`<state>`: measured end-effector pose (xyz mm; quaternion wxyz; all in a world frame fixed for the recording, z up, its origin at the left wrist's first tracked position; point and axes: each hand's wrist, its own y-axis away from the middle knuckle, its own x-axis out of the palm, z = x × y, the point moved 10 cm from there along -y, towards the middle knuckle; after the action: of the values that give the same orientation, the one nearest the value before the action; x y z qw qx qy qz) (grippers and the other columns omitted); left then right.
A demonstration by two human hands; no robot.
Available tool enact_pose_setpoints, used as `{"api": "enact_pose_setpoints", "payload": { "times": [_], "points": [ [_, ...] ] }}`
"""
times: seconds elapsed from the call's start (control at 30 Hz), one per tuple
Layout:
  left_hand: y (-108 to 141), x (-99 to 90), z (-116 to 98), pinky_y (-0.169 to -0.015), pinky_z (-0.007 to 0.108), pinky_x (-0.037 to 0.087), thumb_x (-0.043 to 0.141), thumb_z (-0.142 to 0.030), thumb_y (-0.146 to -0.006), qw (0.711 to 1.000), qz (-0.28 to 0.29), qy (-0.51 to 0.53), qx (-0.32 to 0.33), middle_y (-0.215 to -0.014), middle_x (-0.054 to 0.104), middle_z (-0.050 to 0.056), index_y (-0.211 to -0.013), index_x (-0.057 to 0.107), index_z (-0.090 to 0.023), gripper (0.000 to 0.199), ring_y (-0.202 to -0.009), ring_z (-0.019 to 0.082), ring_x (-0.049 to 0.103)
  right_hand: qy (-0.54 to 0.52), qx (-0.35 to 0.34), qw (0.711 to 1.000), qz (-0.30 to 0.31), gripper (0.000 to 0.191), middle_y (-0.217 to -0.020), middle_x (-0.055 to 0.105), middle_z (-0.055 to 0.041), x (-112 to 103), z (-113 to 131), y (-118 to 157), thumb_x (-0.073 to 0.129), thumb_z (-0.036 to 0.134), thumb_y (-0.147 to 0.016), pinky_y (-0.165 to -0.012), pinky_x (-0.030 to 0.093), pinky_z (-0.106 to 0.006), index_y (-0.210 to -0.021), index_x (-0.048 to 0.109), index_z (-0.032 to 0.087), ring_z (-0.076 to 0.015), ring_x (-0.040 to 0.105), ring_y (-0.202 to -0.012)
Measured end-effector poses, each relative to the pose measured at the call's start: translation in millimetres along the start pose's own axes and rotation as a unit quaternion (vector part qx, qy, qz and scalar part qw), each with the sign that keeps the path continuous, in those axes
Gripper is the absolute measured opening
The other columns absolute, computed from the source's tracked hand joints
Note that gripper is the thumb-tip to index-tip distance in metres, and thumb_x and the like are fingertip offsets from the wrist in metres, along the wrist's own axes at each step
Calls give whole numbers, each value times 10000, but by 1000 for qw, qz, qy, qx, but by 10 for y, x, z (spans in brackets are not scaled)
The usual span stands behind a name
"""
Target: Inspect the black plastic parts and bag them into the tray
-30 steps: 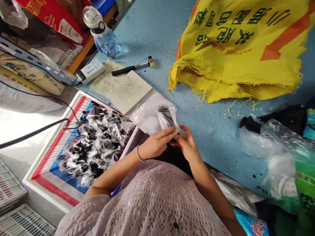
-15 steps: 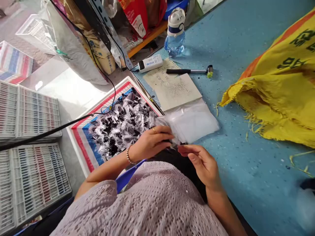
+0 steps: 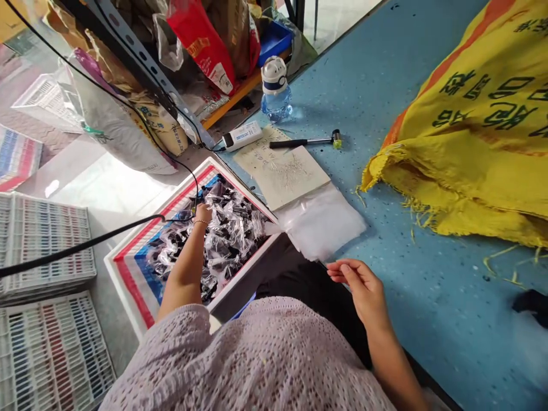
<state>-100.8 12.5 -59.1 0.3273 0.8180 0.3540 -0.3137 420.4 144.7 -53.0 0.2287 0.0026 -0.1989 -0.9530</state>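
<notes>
Though upside down, black characters (image 3: 458, 81) on yellow sack (image 3: 454, 182), left hand (image 3: 203, 213) and right hand (image 3: 363, 288) unclear in grip.

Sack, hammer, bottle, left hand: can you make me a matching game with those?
1. sack
2. hammer
3. bottle
4. left hand

A. black handle
B. over the crate
C. yellow with dark writing
D. see-through blue, white top

Right pairs: 1-C, 2-A, 3-D, 4-B
</notes>
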Motion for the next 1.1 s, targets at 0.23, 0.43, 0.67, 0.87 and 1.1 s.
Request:
{"api": "enact_pose_setpoints", "payload": {
  "times": [0.23, 0.43, 0.67, 0.87, 1.1],
  "points": [
    [937, 1065, -1188, -708, 463, 613, 754, -524, -793, 925, 357, 0, 134, -845, 774, 91, -980, 788, -254, 330, -723, 272, 693, 3, -87, 987, -136, 310, -1000, 788, -74, -1030, 555, -347, 746, 517, -899, -795, 656, -382, -1037, 718, 241, -206, 751, -857],
    [1268, 1909, -3601, -940, 478, 629, 690, -522, -852, 833, 374, 84, 399, -1217, 761, 69, -1268, 708, -350, 450, -1055, 302, 736, 187, -294, 875, -336, 347, -1290, 664, -133, -2589, 2078, -1099, 642, 433, -909, -996, 583, -457, -1198, 630, 241, -269, 666, -1190],
    [315, 3144, -6276, -1283, 568, 279, 789, -451, -756, 864, 112, 68, 486, -1657, 339, 260, -1460, 505, -108, 833, -1579, 421, 277, 440, -114, 738, -498, 788, -1672, 233, -288, -4278, 2988, -2102, 731, 278, -831, -1227, 216, -622, -1534, 406, 130, -462, 227, -1550],
    [-173, 3856, -7035, -999, 460, 516, 619, -448, -886, 877, 140, 141, 437, -1147, 741, 191, -1081, 687, -146, 366, -1144, 361, 674, 399, -59, 782, -476, 298, -1305, 641, -242, -5010, 2902, -2601, 513, 324, -984, -1036, 417, -483, -1201, 629, 156, -366, 575, -1236],
    [-227, 3943, -6982, -736, 305, 510, 457, -606, -934, 874, 163, 185, 418, -855, 716, 87, -994, 647, -163, 485, -843, 230, 655, 306, -82, 800, -509, 213, -928, 691, -99, -5168, 2791, -2622, 414, 328, -970, -783, 438, -308, -871, 577, 233, -247, 585, -900]
  ]
}}
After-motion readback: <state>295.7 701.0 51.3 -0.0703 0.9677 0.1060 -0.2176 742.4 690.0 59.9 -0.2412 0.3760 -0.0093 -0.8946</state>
